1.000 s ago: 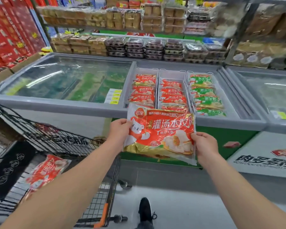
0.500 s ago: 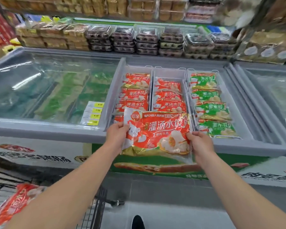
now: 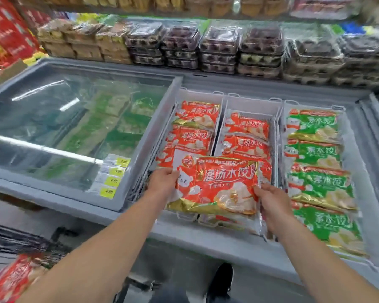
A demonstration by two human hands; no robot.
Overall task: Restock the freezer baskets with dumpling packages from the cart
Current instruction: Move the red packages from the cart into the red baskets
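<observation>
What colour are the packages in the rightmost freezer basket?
Green and white with gold bottom edges, clearest in the head view.

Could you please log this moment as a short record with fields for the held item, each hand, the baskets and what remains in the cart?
held item: red dumpling package, over the near ends of the left and middle baskets
left hand: grips the package's left edge
right hand: grips its right edge
left basket: red packages
middle basket: red packages, sitting lower
right basket: green packages
freezer lid: glass, covers the left section
cart: another red package at lower left
</observation>
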